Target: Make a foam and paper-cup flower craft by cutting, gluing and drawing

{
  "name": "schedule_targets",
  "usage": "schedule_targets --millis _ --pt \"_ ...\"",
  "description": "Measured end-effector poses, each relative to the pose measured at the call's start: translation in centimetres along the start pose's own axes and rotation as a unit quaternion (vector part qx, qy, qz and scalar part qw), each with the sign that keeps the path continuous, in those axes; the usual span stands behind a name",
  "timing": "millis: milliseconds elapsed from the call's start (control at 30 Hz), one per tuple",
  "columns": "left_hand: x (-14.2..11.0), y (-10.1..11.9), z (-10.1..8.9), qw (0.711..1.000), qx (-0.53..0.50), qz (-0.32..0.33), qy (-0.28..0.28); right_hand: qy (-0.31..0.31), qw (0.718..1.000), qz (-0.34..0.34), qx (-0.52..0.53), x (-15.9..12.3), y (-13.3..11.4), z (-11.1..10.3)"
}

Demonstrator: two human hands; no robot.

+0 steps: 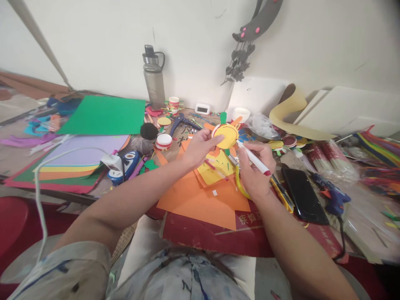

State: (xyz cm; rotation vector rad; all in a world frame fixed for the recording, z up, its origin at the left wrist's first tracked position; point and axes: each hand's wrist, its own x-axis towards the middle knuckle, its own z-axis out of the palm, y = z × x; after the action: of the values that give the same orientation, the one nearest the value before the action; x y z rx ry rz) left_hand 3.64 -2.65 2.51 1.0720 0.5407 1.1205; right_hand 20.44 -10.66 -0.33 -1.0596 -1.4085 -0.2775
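Held up over the table is a round yellow paper craft (227,136) with green and orange paper pieces sticking out from its rim. My left hand (203,148) grips it by its left edge, thumb across the yellow face. In my right hand (256,166) is a white marker (253,157) with a red end. Its tip meets or nearly meets the right side of the yellow disc, where a dark line runs along the edge. Below both hands lie yellow paper (215,168) strewn with scraps and larger orange sheets (200,204).
On the right lie a black phone (303,195), a yellow utility knife (282,193) and a blue glue gun (334,196). Coloured sheets (103,114) and a blue-white power strip (124,166) are on the left. A grey bottle (154,79) and small paper cups (163,141) stand behind.
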Motion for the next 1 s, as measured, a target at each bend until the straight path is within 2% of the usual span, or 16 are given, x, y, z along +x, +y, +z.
schedule_targets --millis 433,667,1000 --pt "-0.09 0.08 -0.03 0.996 -0.078 -0.017 -0.032 -0.002 0.999 -0.033 -0.01 0.13 -0.47 0.21" --pt "-0.03 0.08 0.12 0.992 -0.123 -0.036 0.007 0.001 0.999 -0.033 -0.014 0.07 -0.47 0.2" --pt "-0.16 0.43 0.19 0.993 -0.11 -0.037 -0.007 -0.019 1.0 -0.02 -0.005 -0.09 -0.85 0.32"
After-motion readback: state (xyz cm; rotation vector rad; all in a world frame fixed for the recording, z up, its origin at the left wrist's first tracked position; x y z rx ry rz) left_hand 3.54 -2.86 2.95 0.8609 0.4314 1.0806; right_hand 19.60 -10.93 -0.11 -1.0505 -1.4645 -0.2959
